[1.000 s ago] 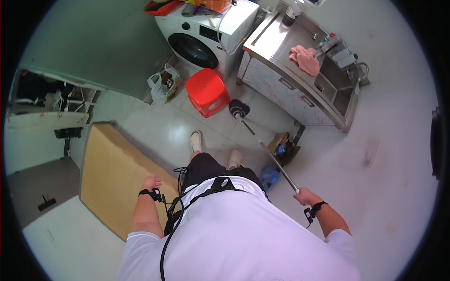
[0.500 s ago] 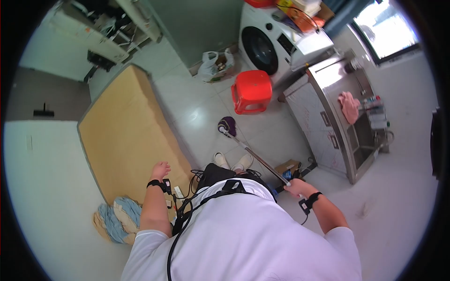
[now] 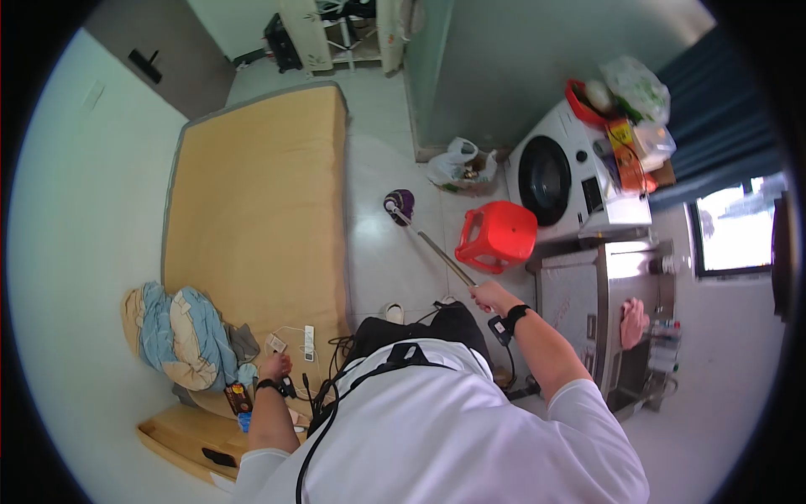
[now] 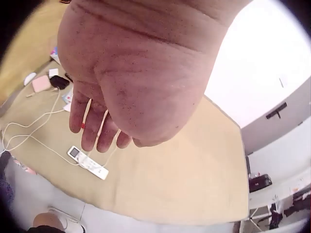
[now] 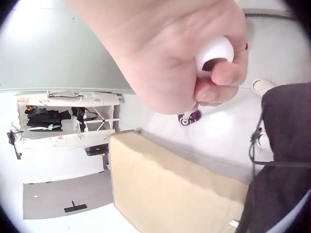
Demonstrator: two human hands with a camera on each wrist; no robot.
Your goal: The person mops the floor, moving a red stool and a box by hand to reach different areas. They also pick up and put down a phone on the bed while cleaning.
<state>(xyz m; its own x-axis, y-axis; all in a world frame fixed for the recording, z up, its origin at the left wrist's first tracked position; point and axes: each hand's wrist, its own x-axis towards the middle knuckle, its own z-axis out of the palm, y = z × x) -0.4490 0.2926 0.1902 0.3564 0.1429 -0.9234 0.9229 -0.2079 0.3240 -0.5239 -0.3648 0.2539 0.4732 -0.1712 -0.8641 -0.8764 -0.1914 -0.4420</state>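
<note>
My right hand (image 3: 495,298) grips the upper end of a mop handle (image 3: 449,260). The pole slants away to a purple mop head (image 3: 405,202) on the tiled floor. In the right wrist view the fingers curl round the pole, and its white end cap (image 5: 221,48) pokes out of the fist. My left hand (image 3: 274,367) holds nothing and hangs above the near end of a yellow-covered mattress (image 3: 252,185). Its fingers droop loosely in the left wrist view, near a white remote control (image 4: 87,162) and white cables on the mattress.
A red stool (image 3: 508,227) stands right of the mop, before a washing machine (image 3: 546,181). Beyond it sits a white plastic bag (image 3: 457,168). The steel sink unit (image 3: 617,290) lines the right side. Crumpled bedding (image 3: 185,336) lies on the mattress's left.
The view has swung left, bringing the whole mattress and bedding into sight. The mop has swung leftward relative to the stool, still in the right hand. The left hand stays empty.
</note>
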